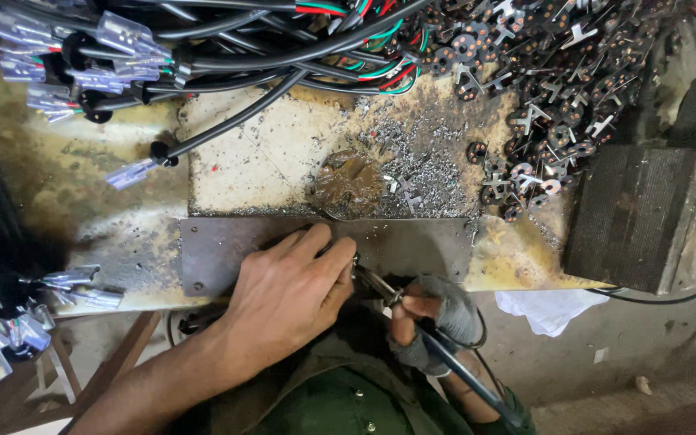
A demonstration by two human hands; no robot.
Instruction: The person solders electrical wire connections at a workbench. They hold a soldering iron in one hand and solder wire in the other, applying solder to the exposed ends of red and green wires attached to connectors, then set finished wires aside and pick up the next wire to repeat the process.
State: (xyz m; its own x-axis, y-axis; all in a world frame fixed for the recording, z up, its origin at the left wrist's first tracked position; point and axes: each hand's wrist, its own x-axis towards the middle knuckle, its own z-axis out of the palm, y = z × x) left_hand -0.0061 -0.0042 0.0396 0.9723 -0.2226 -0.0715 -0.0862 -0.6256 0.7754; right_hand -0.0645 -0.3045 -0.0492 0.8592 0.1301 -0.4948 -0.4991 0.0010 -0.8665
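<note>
The left hand (292, 282) lies curled on a metal plate (412, 246) at the counter (98, 201) edge; the gloved right hand (432, 322) pinches a black cable (469, 379).

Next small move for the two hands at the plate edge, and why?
Probably ease the black cable a little further toward the left hand. The right hand, in a grey fingerless glove, pinches the cable's metal tip, which meets the left fingers resting on the steel plate; whether it is seated is hidden.

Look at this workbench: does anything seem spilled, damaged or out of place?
Yes. Fine metal shavings lie scattered over the stained bench top beside a dark round patch, and small metal pieces trail loose from their heap.
</note>
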